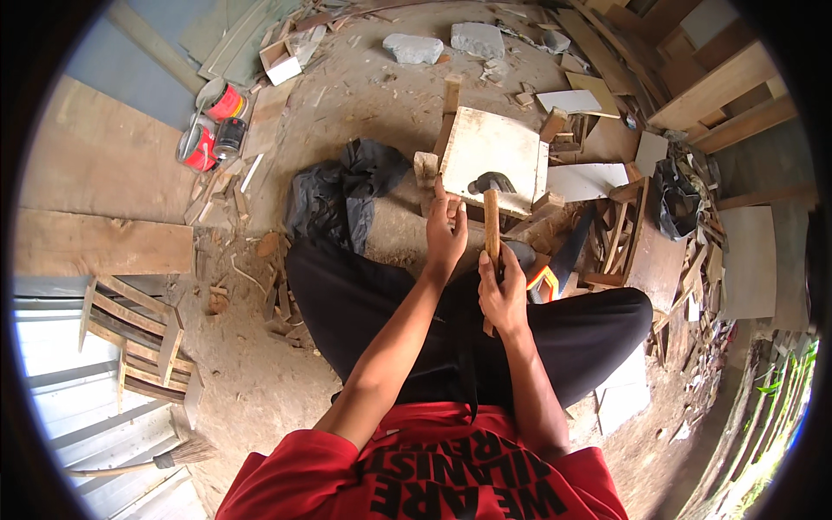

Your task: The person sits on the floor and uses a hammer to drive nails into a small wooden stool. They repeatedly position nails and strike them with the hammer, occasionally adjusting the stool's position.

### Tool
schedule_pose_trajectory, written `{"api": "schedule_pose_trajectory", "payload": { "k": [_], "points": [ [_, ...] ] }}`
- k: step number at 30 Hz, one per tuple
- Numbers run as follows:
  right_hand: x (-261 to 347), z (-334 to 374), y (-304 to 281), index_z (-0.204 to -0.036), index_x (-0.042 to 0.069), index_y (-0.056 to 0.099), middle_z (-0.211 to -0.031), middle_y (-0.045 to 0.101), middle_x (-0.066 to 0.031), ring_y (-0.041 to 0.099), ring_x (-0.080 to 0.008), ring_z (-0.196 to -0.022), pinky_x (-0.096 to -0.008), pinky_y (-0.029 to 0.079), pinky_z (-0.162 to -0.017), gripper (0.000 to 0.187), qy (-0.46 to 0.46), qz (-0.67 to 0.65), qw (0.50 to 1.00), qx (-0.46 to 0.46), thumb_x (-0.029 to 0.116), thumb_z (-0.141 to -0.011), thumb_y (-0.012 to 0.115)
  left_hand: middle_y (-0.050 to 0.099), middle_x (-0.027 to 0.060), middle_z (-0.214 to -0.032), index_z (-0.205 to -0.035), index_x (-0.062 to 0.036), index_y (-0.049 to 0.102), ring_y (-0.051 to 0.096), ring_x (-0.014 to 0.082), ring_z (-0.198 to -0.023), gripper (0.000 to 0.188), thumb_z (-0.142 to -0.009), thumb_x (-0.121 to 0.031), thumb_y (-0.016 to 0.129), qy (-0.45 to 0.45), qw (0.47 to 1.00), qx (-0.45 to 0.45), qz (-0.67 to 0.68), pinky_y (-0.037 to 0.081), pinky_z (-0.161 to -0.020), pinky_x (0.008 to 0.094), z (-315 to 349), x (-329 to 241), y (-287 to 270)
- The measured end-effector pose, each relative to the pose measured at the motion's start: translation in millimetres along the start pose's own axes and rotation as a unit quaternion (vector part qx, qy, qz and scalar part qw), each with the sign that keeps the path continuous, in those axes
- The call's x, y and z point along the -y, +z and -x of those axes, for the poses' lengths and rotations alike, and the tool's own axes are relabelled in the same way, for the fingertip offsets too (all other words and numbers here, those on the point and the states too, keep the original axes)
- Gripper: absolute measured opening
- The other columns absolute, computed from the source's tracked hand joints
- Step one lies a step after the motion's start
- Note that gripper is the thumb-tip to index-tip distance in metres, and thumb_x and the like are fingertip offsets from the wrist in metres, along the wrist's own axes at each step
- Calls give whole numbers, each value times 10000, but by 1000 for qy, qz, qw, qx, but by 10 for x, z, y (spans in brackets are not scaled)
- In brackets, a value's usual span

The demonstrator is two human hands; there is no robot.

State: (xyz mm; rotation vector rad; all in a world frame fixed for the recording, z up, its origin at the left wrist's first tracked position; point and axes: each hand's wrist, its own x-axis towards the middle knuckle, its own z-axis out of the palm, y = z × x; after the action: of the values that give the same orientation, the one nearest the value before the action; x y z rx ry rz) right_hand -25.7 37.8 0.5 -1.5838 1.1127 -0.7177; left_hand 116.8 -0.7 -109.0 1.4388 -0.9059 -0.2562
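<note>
My right hand (503, 290) is closed around the wooden handle of a hammer (491, 221), held upright over my lap. The dark hammer head lies in front of a whitish wooden box or panel (494, 152), which is propped on wood blocks in front of me. My left hand (446, 232) reaches to the near left corner of that box, its fingers stretched and apart, with the fingertips at the edge. Whether a small nail is between them is too small to tell. Right of my hand, a handsaw (546, 282) with an orange handle lies partly hidden by my leg.
Black plastic sheeting (342, 195) lies left of the box. Red paint cans (199, 146) stand further left. Wood offcuts (620, 234) pile up on the right, near a black bag (679, 199). Concrete chunks (477, 40) lie at the back; a broom (184, 453) rests lower left.
</note>
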Motion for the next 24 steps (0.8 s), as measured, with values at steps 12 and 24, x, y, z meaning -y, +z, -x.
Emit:
{"api": "schedule_pose_trajectory", "payload": {
  "k": [12,24],
  "points": [
    [241,-32,40,-1250,-43,560,-672,540,-77,493,-121,-562,-317,438,-549,349,-59,58,997,-9,205,-1006,583,626,52,-884,-1355,-39,557,539,82,-691,412,-951,-34,633,-7,991,-83,102,467,-617,243,-148,6,23],
    [338,-346,203,-1187,-51,556,-755,619,-238,631,-349,-657,-384,481,-617,284,-144,102,984,5,128,-970,594,648,95,-904,-1177,-53,690,605,142,-711,230,-961,-117,642,-20,995,-96,-36,484,-617,283,-272,-74,-152]
  ]
}}
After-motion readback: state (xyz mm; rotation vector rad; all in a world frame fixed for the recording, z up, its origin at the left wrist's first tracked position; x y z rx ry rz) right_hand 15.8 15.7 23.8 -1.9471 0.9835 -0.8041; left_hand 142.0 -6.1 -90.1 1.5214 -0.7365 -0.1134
